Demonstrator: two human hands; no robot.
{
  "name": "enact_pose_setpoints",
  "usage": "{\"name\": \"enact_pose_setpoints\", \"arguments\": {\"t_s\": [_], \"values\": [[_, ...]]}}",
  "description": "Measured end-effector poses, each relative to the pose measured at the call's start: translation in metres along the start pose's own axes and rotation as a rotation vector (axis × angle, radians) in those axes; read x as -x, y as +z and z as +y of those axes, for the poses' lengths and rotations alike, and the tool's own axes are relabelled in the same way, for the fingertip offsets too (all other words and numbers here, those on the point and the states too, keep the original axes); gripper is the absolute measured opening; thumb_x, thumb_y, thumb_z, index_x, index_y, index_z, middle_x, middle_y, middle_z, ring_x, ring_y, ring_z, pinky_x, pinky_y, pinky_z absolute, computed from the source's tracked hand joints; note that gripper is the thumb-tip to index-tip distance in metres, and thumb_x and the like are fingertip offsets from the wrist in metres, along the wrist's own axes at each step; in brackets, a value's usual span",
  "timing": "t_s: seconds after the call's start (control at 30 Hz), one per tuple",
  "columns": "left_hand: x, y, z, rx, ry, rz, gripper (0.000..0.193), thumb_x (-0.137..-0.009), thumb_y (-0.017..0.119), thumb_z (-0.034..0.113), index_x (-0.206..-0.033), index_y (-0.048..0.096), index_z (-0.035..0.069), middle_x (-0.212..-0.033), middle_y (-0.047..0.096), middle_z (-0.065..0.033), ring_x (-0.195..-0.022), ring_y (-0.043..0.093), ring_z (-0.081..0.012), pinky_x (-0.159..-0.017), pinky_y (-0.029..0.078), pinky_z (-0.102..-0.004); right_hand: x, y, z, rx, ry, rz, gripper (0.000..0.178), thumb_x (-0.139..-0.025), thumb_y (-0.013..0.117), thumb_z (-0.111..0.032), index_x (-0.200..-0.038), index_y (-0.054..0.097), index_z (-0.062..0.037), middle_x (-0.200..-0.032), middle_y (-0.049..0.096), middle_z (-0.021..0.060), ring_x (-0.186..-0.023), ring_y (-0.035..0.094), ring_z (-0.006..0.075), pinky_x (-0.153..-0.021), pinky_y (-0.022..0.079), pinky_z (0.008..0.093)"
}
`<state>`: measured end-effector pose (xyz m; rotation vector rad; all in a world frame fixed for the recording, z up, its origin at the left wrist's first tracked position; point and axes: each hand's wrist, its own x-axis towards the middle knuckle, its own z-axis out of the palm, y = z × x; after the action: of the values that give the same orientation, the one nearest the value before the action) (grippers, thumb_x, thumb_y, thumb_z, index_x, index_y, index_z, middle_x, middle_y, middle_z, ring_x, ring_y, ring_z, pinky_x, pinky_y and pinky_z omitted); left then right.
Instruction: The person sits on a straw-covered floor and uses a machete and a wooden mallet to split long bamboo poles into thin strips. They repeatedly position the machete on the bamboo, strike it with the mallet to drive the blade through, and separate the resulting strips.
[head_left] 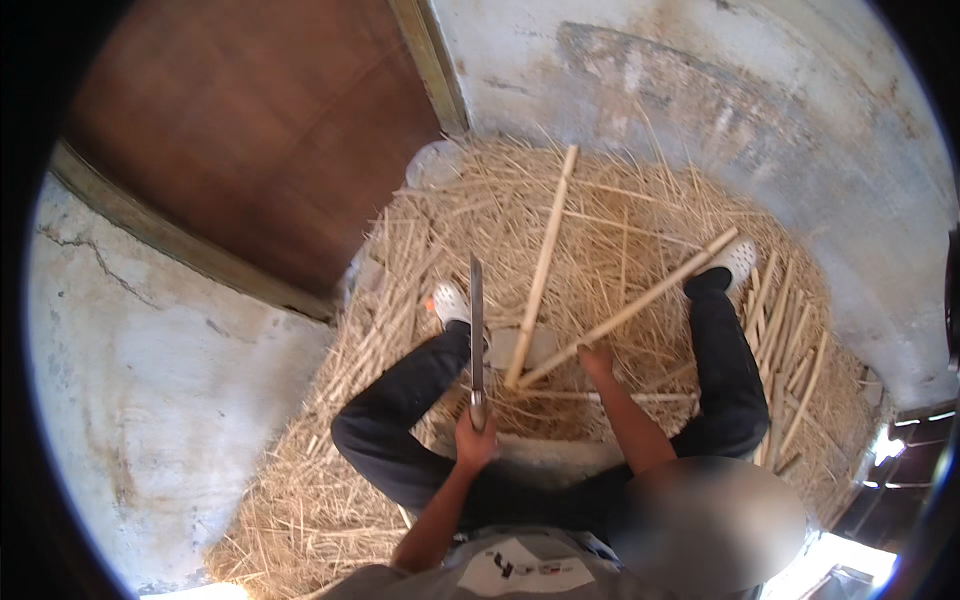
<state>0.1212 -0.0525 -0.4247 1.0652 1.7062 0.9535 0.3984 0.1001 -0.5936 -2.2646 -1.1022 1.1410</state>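
My left hand (475, 440) is closed round the handle of a long-bladed machete (476, 330), its blade pointing up and away from me. On the right, my right hand (597, 362) grips the lower part of a pale wooden pole (660, 290). That pole slants up to the right, and its far end is beside my right shoe (732, 260). A second pale pole (545, 260) leans away toward the wall. The near ends of the two poles meet close together over a flat grey block (525, 348).
Straw-like strips and shavings (480, 200) cover the floor between my legs and around me. Several pale sticks (785, 340) are piled beyond my right leg. My left shoe (452, 302) is near the machete blade. A brown door (250, 130) and worn plaster walls (720, 100) surround the spot.
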Motion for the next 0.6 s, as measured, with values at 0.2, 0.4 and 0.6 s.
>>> {"name": "enact_pose_setpoints", "arguments": {"t_s": [0.2, 0.4, 0.6], "values": [[0.017, -0.032, -0.027, -0.204, 0.049, 0.174, 0.026, -0.084, 0.071, 0.021, -0.088, 0.054, 0.001, -0.068, 0.058, -0.0137, -0.060, 0.059, -0.0220, -0.060, 0.048, -0.0393, -0.006, 0.032, -0.050, -0.454, 0.396, 0.205, 0.043, -0.089, 0.068, -0.023, -0.121, 0.056, 0.0027, -0.104, 0.066, 0.0196, -0.087, 0.068, 0.0292, -0.074, 0.056, 0.0420], [-0.008, -0.011, -0.046, -0.148, -0.038, 0.147, 0.026, -0.084, 0.072, 0.020, -0.086, 0.054, 0.002, -0.065, 0.058, -0.0122, -0.059, 0.060, -0.0200, -0.058, 0.048, -0.0385, 0.065, 0.028, -0.093, -0.771, 0.088, 0.522, 0.047, -0.094, 0.059, -0.012, -0.135, 0.041, 0.0023, -0.099, 0.060, 0.0166, -0.085, 0.064, 0.0280, -0.078, 0.054, 0.0413], [0.001, -0.014, -0.026, -0.028, -0.016, 0.232, 0.023, -0.085, 0.071, 0.017, -0.087, 0.055, 0.002, -0.064, 0.059, -0.0072, -0.056, 0.059, -0.0145, -0.054, 0.048, -0.0330, 0.128, 0.065, -0.103, -0.925, -0.200, 0.231, 0.028, -0.096, 0.049, -0.007, -0.121, 0.044, 0.0018, -0.092, 0.055, 0.0116, -0.066, 0.058, 0.0200, -0.065, 0.050, 0.0383]]}}
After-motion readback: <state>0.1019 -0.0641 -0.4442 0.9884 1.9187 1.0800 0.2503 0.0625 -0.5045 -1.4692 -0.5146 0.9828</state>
